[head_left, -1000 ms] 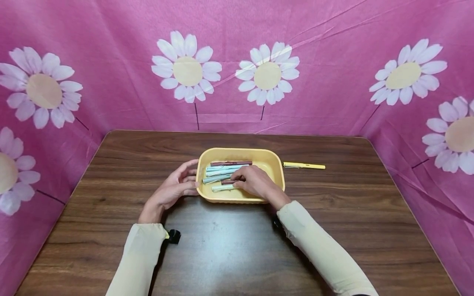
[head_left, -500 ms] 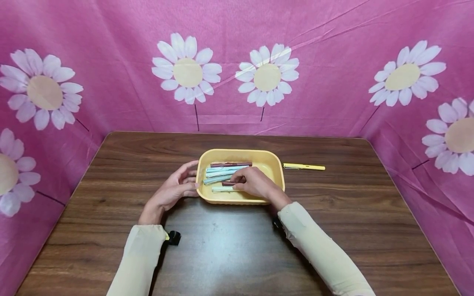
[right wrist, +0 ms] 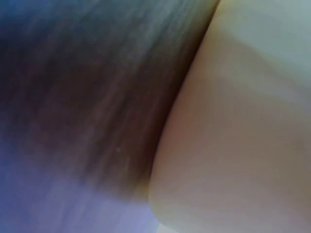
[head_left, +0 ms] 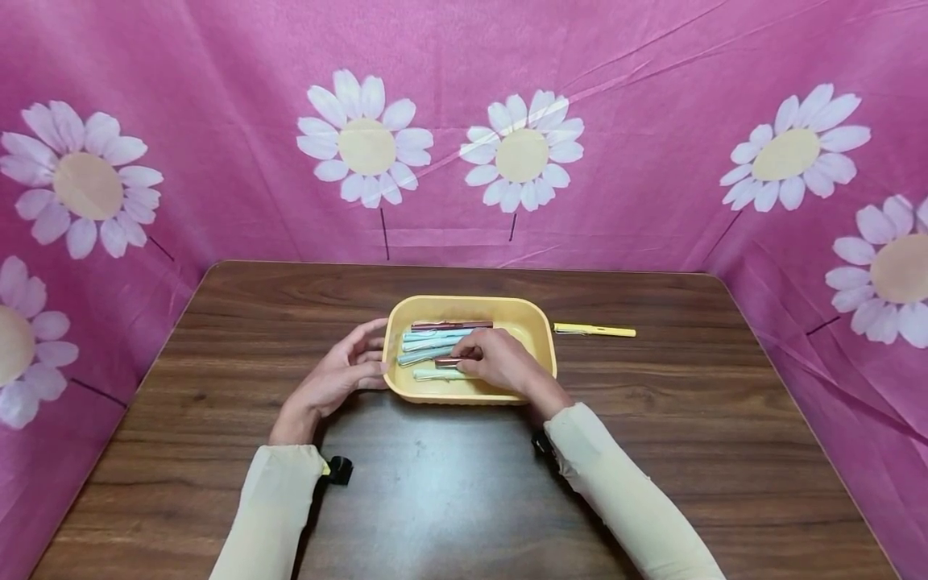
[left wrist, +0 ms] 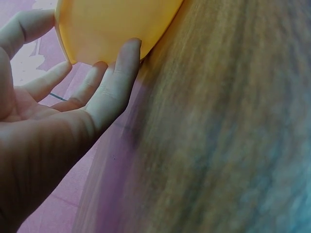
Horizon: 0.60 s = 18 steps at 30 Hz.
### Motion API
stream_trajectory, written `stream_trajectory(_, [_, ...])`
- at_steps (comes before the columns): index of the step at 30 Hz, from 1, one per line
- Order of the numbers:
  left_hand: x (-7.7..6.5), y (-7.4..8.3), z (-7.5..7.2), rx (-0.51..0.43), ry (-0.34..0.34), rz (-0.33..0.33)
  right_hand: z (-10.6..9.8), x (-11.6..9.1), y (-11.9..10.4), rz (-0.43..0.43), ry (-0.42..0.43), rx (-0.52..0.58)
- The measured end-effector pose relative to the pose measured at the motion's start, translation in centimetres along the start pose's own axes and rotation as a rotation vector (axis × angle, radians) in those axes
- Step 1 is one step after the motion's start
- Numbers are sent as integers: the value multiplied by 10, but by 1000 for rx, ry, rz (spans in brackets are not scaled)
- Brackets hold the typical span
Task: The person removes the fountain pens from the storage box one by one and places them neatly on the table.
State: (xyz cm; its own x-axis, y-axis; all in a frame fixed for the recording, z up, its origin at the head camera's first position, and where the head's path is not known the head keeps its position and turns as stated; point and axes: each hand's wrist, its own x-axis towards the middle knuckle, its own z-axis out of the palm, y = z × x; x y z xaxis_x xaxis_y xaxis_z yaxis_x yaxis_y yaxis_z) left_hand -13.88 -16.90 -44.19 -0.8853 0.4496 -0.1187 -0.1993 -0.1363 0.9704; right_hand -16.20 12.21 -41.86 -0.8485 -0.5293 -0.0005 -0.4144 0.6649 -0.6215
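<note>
In the head view a yellow plastic box (head_left: pixel 507 398) stands on the table. My left hand (head_left: pixel 339 369) holds its left end, thumb at the rim and fingers along the outer wall. The left wrist view shows those fingertips (left wrist: pixel 129 53) on the wall. Inside the box, my right hand (head_left: pixel 502 359) pinches a dark red pen (head_left: pixel 446 362); the fingers cover the pen's right part. Just in front of it lies a pale green pen (head_left: pixel 435 375). Behind are a grey-green pen (head_left: pixel 420 356), light blue pens (head_left: pixel 428 344) and another dark red pen (head_left: pixel 449 326).
A yellow pen (head_left: pixel 594 330) lies on the wooden table (head_left: pixel 689 403) to the right of the box. Behind the table hangs a pink cloth (head_left: pixel 623 185) with daisies. The right wrist view is blurred, mostly tabletop (right wrist: pixel 87 107) and a large pale surface.
The pinched dark red pen has come a little further into sight between the grey-green and pale green pens. My left hand stays at the box's end.
</note>
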Motion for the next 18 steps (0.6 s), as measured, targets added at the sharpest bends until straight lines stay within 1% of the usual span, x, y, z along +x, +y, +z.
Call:
stream_trajectory(8, [0,-1,0,-6,4,0,-3,-3,0,27,43,10])
stream_trajectory(18, [0,0,1,-11,3,2,-11,-6,-2,-4,95,-29])
